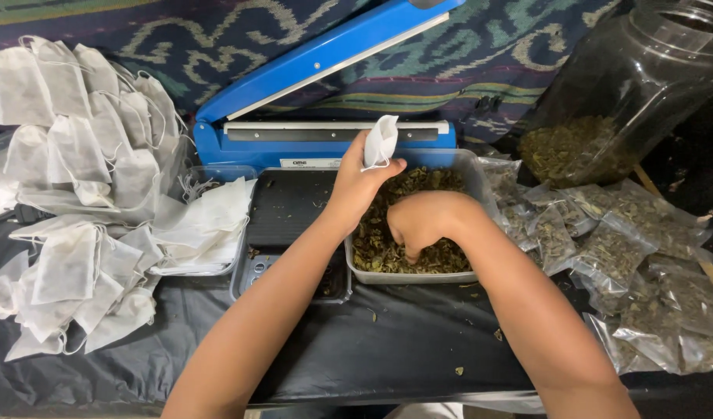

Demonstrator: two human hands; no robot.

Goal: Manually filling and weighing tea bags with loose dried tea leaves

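- One tub (469, 174) of dried leaves (387, 252); two hands working in it
- Left hand (360, 182) is pinching one white bag (380, 142) upright above the tub, long axis vertical
- Right hand (422, 221) is digging among the leaves, fingers curled

sealer (325, 58): glossy blue metal | tub (480, 182): clear plastic | table cover (387, 341): matt black

Both bare forearms reach forward from the tabletop's near edge. The left hand (360, 182) is raised, its fingers pinched together. The right hand (422, 225) points downward, fingers curled under.
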